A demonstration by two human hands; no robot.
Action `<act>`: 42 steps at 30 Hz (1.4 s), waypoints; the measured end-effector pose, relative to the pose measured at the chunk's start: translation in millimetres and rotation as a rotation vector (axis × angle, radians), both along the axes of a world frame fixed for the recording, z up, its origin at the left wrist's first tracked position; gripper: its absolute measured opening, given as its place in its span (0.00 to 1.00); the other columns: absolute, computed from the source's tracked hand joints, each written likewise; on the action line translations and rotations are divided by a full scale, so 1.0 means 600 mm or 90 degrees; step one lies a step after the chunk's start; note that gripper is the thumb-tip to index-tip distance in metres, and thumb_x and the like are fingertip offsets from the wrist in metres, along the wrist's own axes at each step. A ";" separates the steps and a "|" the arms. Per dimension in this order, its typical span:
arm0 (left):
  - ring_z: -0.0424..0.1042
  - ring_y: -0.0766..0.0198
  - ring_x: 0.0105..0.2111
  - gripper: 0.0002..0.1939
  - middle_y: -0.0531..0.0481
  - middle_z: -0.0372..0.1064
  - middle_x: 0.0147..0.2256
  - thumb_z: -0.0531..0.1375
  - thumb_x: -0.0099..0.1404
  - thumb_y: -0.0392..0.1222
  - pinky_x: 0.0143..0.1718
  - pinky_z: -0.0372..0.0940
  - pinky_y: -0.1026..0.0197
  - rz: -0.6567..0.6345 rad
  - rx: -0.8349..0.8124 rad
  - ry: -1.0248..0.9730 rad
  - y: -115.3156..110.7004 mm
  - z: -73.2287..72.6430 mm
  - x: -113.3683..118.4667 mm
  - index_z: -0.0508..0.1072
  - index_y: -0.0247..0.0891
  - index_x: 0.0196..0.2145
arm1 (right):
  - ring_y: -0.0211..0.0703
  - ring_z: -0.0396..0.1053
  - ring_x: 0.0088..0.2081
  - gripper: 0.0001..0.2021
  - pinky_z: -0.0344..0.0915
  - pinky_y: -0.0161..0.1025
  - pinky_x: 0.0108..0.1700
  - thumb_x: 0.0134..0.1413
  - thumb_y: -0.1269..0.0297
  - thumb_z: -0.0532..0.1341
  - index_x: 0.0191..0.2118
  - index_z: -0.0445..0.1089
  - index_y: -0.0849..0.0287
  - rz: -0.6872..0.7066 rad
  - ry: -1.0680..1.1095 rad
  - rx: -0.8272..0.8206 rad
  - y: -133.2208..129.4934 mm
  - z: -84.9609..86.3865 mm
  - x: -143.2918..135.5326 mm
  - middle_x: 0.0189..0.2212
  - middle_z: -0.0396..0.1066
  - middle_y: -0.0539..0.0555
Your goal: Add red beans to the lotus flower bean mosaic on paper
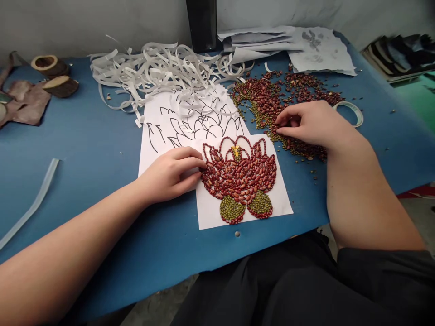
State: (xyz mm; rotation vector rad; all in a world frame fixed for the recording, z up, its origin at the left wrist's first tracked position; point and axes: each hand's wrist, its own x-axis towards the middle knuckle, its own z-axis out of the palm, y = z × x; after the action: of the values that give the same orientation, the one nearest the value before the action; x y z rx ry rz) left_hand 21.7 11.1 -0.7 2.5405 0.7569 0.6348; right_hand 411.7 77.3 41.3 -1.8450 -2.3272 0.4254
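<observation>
My left hand (pixel 173 175) rests with loosely bent fingers at the left edge of a white sheet (pixel 204 216), its fingertips touching the bean picture. On that sheet, a lotus flower (pixel 239 174) is made of red-brown speckled beans, with small red beans along the outlines. Two rounded green bean patches (pixel 232 208) sit below it, and a small yellow piece (pixel 235 149) is near the top. Over a loose pile of red and green beans (pixel 263 97), my right hand (pixel 307 121) hangs low, thumb and index fingertips slightly apart among the beans. Nothing held shows clearly.
Behind the picture lies a printed lotus outline (pixel 159 120), partly under curled paper strips (pixel 163 68). A tape roll (pixel 355 113) sits right of my right hand. Papers (pixel 322 50) are stacked at the back, cut wood pieces (pixel 61 86) at left, a pale strip (pixel 32 203) nearer.
</observation>
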 end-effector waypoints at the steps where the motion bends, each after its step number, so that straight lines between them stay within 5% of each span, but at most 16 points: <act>1: 0.79 0.59 0.44 0.12 0.41 0.77 0.46 0.56 0.76 0.35 0.47 0.75 0.58 -0.001 0.001 -0.001 0.000 0.001 0.000 0.80 0.34 0.48 | 0.51 0.75 0.35 0.08 0.68 0.47 0.41 0.55 0.58 0.70 0.40 0.85 0.50 -0.005 -0.010 -0.001 0.000 0.000 -0.001 0.30 0.79 0.53; 7: 0.79 0.59 0.45 0.13 0.42 0.77 0.46 0.56 0.76 0.35 0.48 0.75 0.59 0.001 0.005 0.003 0.001 0.001 0.000 0.80 0.35 0.49 | 0.51 0.76 0.41 0.15 0.67 0.46 0.49 0.58 0.67 0.61 0.45 0.84 0.58 -0.070 -0.063 -0.003 -0.006 0.020 -0.002 0.39 0.82 0.59; 13: 0.79 0.59 0.45 0.12 0.42 0.77 0.46 0.56 0.76 0.35 0.47 0.75 0.59 0.001 0.005 0.002 0.000 0.001 -0.001 0.79 0.35 0.49 | 0.49 0.75 0.39 0.13 0.66 0.44 0.43 0.55 0.64 0.64 0.43 0.83 0.57 -0.122 -0.082 -0.037 -0.017 0.044 0.013 0.37 0.82 0.57; 18: 0.79 0.59 0.46 0.12 0.42 0.77 0.46 0.56 0.76 0.35 0.48 0.76 0.58 0.005 -0.009 0.000 0.000 0.001 -0.001 0.80 0.37 0.49 | 0.47 0.72 0.30 0.09 0.65 0.46 0.38 0.54 0.55 0.69 0.37 0.83 0.52 0.007 -0.068 -0.110 -0.015 0.027 0.015 0.31 0.80 0.53; 25: 0.79 0.58 0.46 0.13 0.42 0.78 0.47 0.56 0.76 0.37 0.50 0.76 0.56 0.014 -0.046 0.013 0.001 0.004 -0.002 0.80 0.39 0.49 | 0.53 0.75 0.34 0.07 0.69 0.52 0.44 0.58 0.55 0.71 0.31 0.81 0.48 0.071 0.008 0.016 -0.006 -0.007 0.026 0.30 0.79 0.53; 31: 0.79 0.58 0.45 0.13 0.42 0.77 0.47 0.56 0.75 0.38 0.50 0.76 0.56 0.020 -0.051 0.011 0.001 -0.001 -0.003 0.80 0.38 0.49 | 0.47 0.76 0.35 0.03 0.68 0.47 0.44 0.56 0.64 0.66 0.34 0.79 0.54 0.025 0.078 0.050 -0.033 0.020 -0.035 0.31 0.80 0.53; 38: 0.79 0.58 0.46 0.13 0.42 0.77 0.47 0.57 0.75 0.38 0.51 0.76 0.56 0.019 -0.035 0.000 0.000 -0.008 -0.004 0.80 0.38 0.49 | 0.45 0.78 0.38 0.06 0.71 0.43 0.44 0.61 0.63 0.65 0.36 0.80 0.54 0.284 0.297 0.026 -0.053 -0.019 -0.137 0.35 0.83 0.52; 42: 0.78 0.58 0.46 0.13 0.42 0.77 0.47 0.56 0.75 0.38 0.50 0.75 0.56 0.016 -0.021 -0.001 0.000 -0.010 -0.003 0.80 0.38 0.49 | 0.46 0.78 0.41 0.08 0.71 0.44 0.48 0.64 0.66 0.63 0.38 0.81 0.53 0.341 0.328 0.049 -0.059 -0.034 -0.165 0.38 0.82 0.53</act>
State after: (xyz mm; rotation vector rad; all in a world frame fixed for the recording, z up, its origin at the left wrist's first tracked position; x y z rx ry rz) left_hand 19.9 11.1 -6.6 2.5038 0.7928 0.6271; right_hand 312.5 41.9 20.8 -0.9022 -2.3689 0.7507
